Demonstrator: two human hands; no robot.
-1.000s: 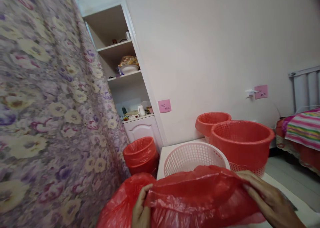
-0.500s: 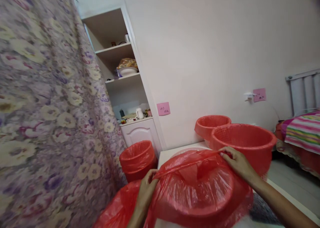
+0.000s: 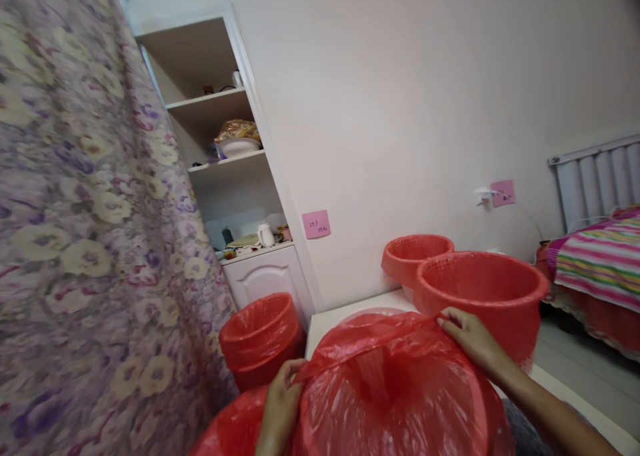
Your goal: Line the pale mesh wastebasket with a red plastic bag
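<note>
A thin red plastic bag [image 3: 395, 389] is stretched over a round basket that it hides completely. My left hand [image 3: 280, 403] pinches the bag's edge at the near left of the rim. At the far right of the rim my right hand [image 3: 467, 339] grips the bag's other edge. The covered basket stands on a white table [image 3: 340, 313]. Just behind my right hand stand two red mesh baskets, a large one [image 3: 480, 293] and a smaller one [image 3: 415, 253] behind it.
A floral purple curtain [image 3: 85, 229] fills the left. A stack of red-lined baskets [image 3: 260, 336] stands on the floor beside the table. White shelves and a cupboard [image 3: 240, 203] are behind. A bed with a striped cover [image 3: 595, 263] and a radiator [image 3: 595, 176] are at the right.
The white basket was uncovered a second ago; both hands have pulled the red bag over its rim. The view has swung slightly to the left.
</note>
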